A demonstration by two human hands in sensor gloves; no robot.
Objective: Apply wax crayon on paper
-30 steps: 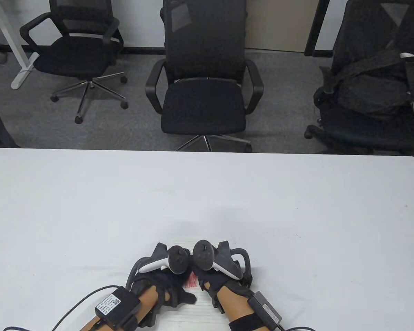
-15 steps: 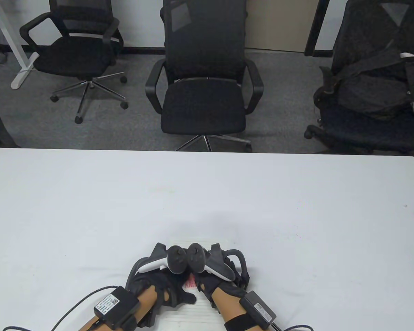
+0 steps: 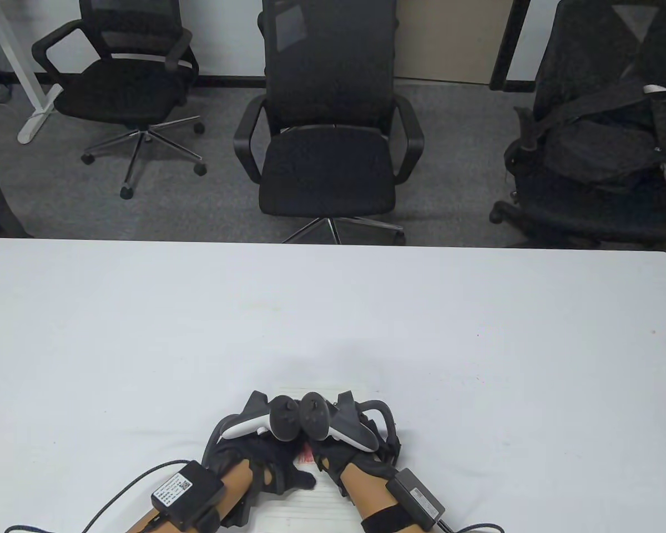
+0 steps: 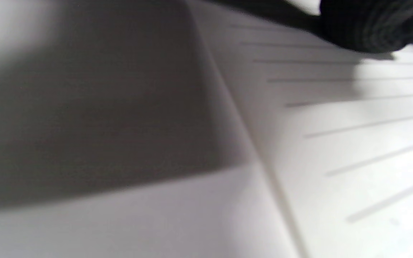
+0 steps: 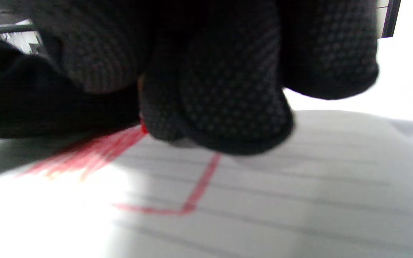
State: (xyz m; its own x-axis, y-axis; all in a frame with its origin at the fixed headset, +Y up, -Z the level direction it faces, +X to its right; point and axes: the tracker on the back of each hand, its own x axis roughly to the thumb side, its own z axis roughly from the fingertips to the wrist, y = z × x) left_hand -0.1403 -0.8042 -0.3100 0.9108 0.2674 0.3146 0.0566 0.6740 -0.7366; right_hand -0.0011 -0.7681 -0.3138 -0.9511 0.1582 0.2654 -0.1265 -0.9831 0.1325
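So: right hand (image 3: 333, 452) fingers (image 5: 221, 96) bunched tight, pinching red crayon (image 5: 143, 126) near tip. Wax brittle, I'd press lightly. Left hand (image 3: 266, 463) rests on thin, slidey paper (image 5: 264, 200); its finger spread can't tell.

Three black office chairs (image 3: 327, 139) — beyond white table (image 3: 144, 333).

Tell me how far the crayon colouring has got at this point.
Done: a red outline corner and a patch of red shading already mark the lined paper. In hand: the right hand pinches a red tip at the shading's edge while the left hand rests on the sheet. Left: much of the outlined area looks uncoloured.
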